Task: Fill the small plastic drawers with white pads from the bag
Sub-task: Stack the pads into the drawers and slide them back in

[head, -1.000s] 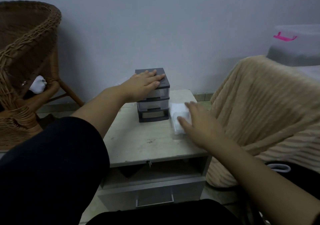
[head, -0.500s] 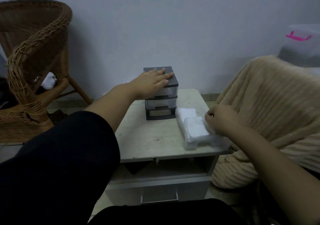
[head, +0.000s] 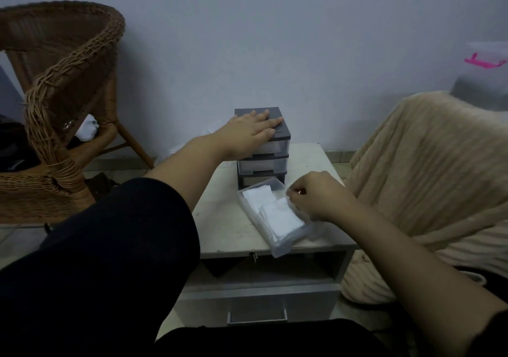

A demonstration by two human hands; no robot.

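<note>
From the head camera, the small drawer unit stands at the 12 o'clock end of the pale surface, close to the wall. It has a dark frame and see-through drawers stacked one above the other. The left hand lies flat on its dark top, fingers straight and spread, pointing toward 2 o'clock. A black sleeve covers that arm above the elbow.

Just in front of the unit, toward 4 o'clock on the surface, lies a clear pack with white pads stacked inside. Its near corner juts out over the front edge of the surface. I cannot tell whether it is a soft bag or a stiff tray. The right hand is at the pack's right edge with fingers curled in, thumb and forefinger pinched together on that edge as far as I can make out. The two hands are well apart, one on the unit and one at the pack.

Under the surface there is an open shelf, and below it a grey drawer with a bar handle. At 9 o'clock stands a wicker chair with something white on its seat. At 3 o'clock a beige ribbed blanket hangs over furniture. Behind it, at 2 o'clock, is a clear storage box with a pink latch.
</note>
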